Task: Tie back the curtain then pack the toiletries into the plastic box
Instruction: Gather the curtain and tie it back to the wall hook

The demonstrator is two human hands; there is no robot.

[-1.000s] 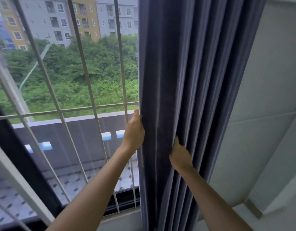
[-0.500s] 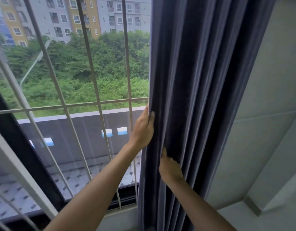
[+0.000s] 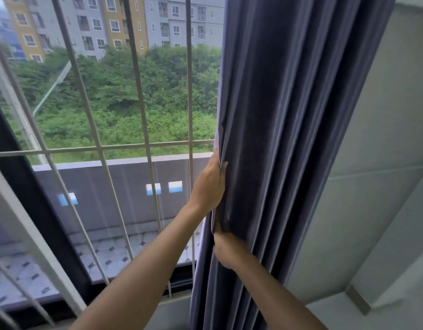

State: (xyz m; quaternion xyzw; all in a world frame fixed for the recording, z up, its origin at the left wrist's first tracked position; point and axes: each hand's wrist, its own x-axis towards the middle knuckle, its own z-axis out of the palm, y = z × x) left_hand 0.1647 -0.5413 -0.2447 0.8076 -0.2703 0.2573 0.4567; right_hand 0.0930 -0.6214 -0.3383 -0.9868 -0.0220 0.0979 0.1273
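- Both hands are on the curtain (image 3: 289, 139), which hangs bunched at the right of the window, next to the wall (image 3: 377, 186).
- My left hand (image 3: 209, 186) grips the leading edge — thumb on the near face, fingers wrapped behind the hem.
- My right hand (image 3: 229, 251) sits just below it, dug into the folds; it seems to clutch a pleat, though the fingers are buried in cloth and I can't see them clearly.
- Outside the glass are the window bars (image 3: 143, 115), a balcony wall and green trees.
- No tie-back, toiletries or plastic box are in view, so by my reckoning this is the gathering step, early in the job.
- How it will handle, as I judge it: thick, soft fabric with deep, regular pleats — fairly heavy for cloth, limp, not fragile. It won't slip much, but folds will spill out of a loose grasp.
- Best hold, I think: around the whole bundle at about the height of my hands, gathering every pleat from the hem to the wall side, so a tie can go round it.
- One risk is leaving the back folds outside the bunch.
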